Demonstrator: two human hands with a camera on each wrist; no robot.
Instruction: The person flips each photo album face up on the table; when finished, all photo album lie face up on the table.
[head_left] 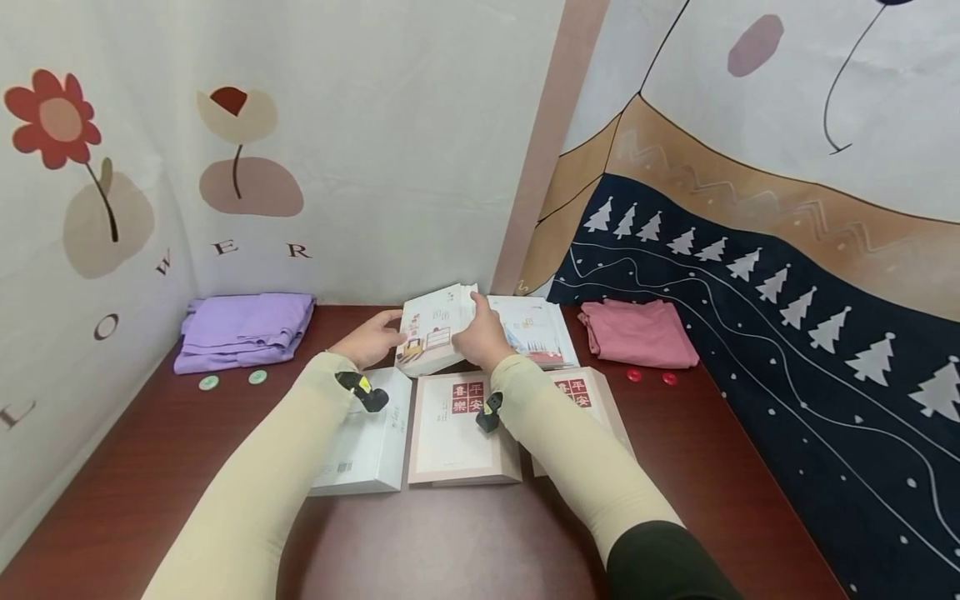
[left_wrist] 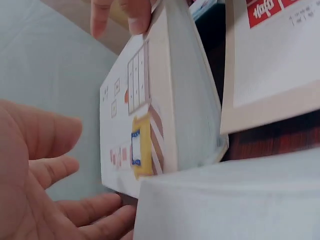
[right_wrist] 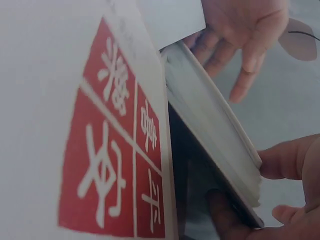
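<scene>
A thick white book (head_left: 433, 325) with a window and a yellow shape drawn on its cover lies tilted in the back row. My right hand (head_left: 483, 335) grips its right edge, thumb on the cover and fingers underneath, as the right wrist view shows. At the left edge is my left hand (head_left: 369, 340); in the left wrist view its fingers are spread, thumb off the cover (left_wrist: 117, 140), with lower fingertips beside the book's edge. Directly in front are a plain white book (head_left: 382, 429) and a book with red character squares (head_left: 457, 433).
Right of the held book lies a book with a landscape cover (head_left: 525, 325). Another red-square book (head_left: 592, 400) is partly under my right forearm. Folded purple cloth (head_left: 247, 329) with green buttons (head_left: 208, 382) lies left, pink cloth (head_left: 637, 333) with red buttons (head_left: 669, 379) right.
</scene>
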